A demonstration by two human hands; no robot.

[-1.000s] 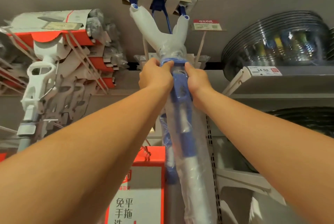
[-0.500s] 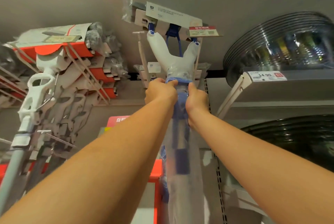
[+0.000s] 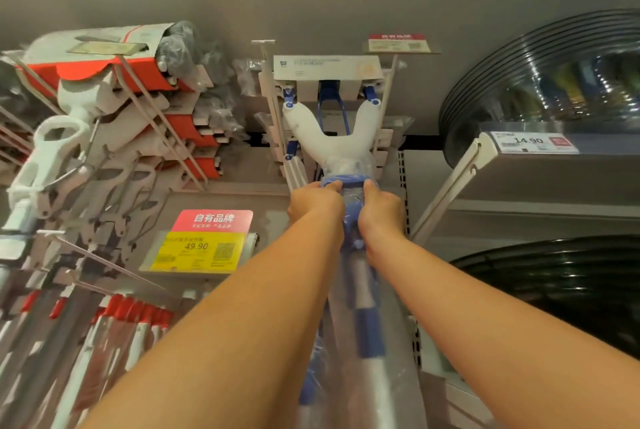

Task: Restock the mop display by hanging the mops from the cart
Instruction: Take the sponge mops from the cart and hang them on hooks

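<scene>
Above both hands, between two pale metal display pegs: blue-and-white plastic-wrapped mop, cardboard-sleeved head uppermost, long axis running upward from the fingers. Left hand and right hand clench its blue collar, level, one either side. Half a second earlier the head was tilted; now it sits square between the pegs.

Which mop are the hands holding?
The blue-and-white, plastic-wrapped mop in the middle: left hand and right hand grip its neck. The red-and-white mops at left hang untouched.
</scene>
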